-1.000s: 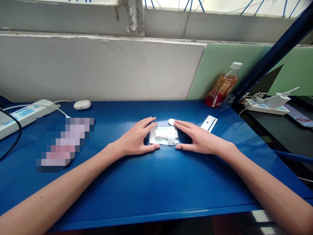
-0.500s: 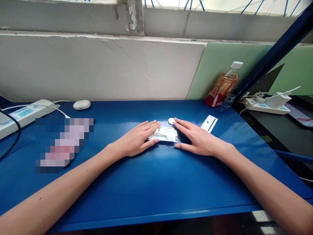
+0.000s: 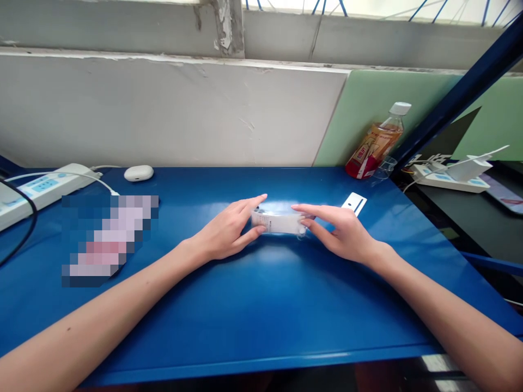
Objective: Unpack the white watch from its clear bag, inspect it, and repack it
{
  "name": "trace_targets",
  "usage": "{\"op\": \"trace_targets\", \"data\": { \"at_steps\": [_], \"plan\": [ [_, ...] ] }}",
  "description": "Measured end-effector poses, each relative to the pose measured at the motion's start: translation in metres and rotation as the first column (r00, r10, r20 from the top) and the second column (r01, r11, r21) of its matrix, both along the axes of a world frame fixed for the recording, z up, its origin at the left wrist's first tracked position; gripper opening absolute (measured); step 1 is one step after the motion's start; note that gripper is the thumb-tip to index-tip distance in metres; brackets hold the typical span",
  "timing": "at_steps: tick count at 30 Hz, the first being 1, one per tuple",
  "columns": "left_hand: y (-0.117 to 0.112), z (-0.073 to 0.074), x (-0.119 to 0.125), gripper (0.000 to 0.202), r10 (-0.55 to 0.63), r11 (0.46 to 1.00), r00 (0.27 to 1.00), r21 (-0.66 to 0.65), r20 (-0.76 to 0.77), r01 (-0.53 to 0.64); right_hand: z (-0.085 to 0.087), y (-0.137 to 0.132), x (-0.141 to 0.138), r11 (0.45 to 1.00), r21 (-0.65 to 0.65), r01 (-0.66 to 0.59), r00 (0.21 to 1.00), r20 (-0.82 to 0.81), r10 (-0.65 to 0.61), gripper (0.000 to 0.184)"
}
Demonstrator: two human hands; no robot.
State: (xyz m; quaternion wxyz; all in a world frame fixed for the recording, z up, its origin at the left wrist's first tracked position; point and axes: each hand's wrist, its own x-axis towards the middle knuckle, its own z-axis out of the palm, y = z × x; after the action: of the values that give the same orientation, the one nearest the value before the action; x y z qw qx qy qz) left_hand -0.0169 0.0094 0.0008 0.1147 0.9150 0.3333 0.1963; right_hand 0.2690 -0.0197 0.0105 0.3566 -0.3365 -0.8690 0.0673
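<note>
A small clear plastic packet (image 3: 278, 222) with white contents is held between both hands, tipped up on edge just above the blue table (image 3: 253, 305). My left hand (image 3: 229, 228) pinches its left end between thumb and fingers. My right hand (image 3: 339, 231) pinches its right end the same way. The round white piece seen before is hidden behind the packet.
A white strip with a hole (image 3: 354, 203) lies just right of my right hand. A tea bottle (image 3: 376, 144) stands at the back right. A white earbud case (image 3: 139, 172) and a power strip (image 3: 41, 188) sit at the back left, next to a blurred patch (image 3: 108, 239).
The packet lay flat under my fingertips; both hands have now gripped its ends and tilted it up off the table.
</note>
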Motion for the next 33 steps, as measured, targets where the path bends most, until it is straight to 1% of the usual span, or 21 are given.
{"op": "trace_targets", "data": {
  "at_steps": [2,4,6,8,10,12,15,17,20,22,24,27,33],
  "plan": [
    [0.000,-0.001,0.001,0.069,0.024,1.000,1.000,-0.005,0.005,-0.024,0.001,0.000,-0.001,0.996,-0.092,0.020,0.998,-0.054,-0.025,0.030],
    [0.000,-0.003,0.002,0.079,0.026,1.000,0.999,0.003,0.024,-0.026,0.000,0.002,-0.002,0.986,-0.161,0.034,0.997,-0.062,-0.044,0.029],
    [0.000,-0.003,0.002,0.090,0.020,1.000,0.999,0.022,0.049,-0.021,-0.001,0.005,-0.003,0.978,-0.198,0.058,0.998,-0.018,-0.062,0.030],
    [0.000,-0.002,0.001,0.095,-0.005,0.999,0.999,0.036,0.041,0.004,-0.005,0.009,-0.002,0.973,-0.216,0.086,0.996,0.047,-0.078,0.030],
    [0.000,0.000,0.002,0.089,-0.039,0.999,0.999,0.037,-0.002,0.039,-0.010,0.012,0.000,0.970,-0.222,0.103,0.992,0.092,-0.084,0.031],
    [0.000,0.002,0.002,0.078,-0.061,0.998,0.997,0.023,-0.037,0.062,-0.014,0.014,0.003,0.972,-0.209,0.106,0.990,0.119,-0.082,0.031],
    [0.001,0.003,0.003,0.067,-0.061,0.998,0.998,-0.005,-0.033,0.061,-0.013,0.014,0.006,0.980,-0.178,0.088,0.980,0.189,-0.054,0.037],
    [0.002,0.002,0.004,0.066,-0.057,0.998,0.998,-0.015,-0.028,0.057,-0.009,0.012,0.007,0.979,-0.198,0.053,0.964,0.265,0.001,0.044],
    [0.002,0.002,0.005,0.069,-0.043,0.999,0.998,-0.029,-0.039,0.042,-0.002,0.008,0.007,0.965,-0.262,0.025,0.931,0.358,0.073,0.062],
    [0.002,0.002,0.005,0.072,-0.031,0.999,0.998,-0.038,-0.053,0.029,0.000,0.007,0.006,0.957,-0.286,0.035,0.917,0.389,0.083,0.073],
    [0.001,0.003,0.005,0.075,-0.024,0.999,0.997,-0.047,-0.072,0.021,0.000,0.006,0.006,0.955,-0.292,0.044,0.910,0.407,0.083,0.080],
    [0.001,0.003,0.005,0.075,-0.021,0.999,0.996,-0.050,-0.090,0.016,0.000,0.006,0.006,0.963,-0.266,0.049,0.903,0.425,0.072,0.083],
    [0.001,0.004,0.004,0.072,-0.022,1.000,0.991,-0.018,-0.133,0.020,-0.001,0.005,0.005,0.974,-0.222,0.034,0.898,0.434,0.067,0.079]
  ]
}}
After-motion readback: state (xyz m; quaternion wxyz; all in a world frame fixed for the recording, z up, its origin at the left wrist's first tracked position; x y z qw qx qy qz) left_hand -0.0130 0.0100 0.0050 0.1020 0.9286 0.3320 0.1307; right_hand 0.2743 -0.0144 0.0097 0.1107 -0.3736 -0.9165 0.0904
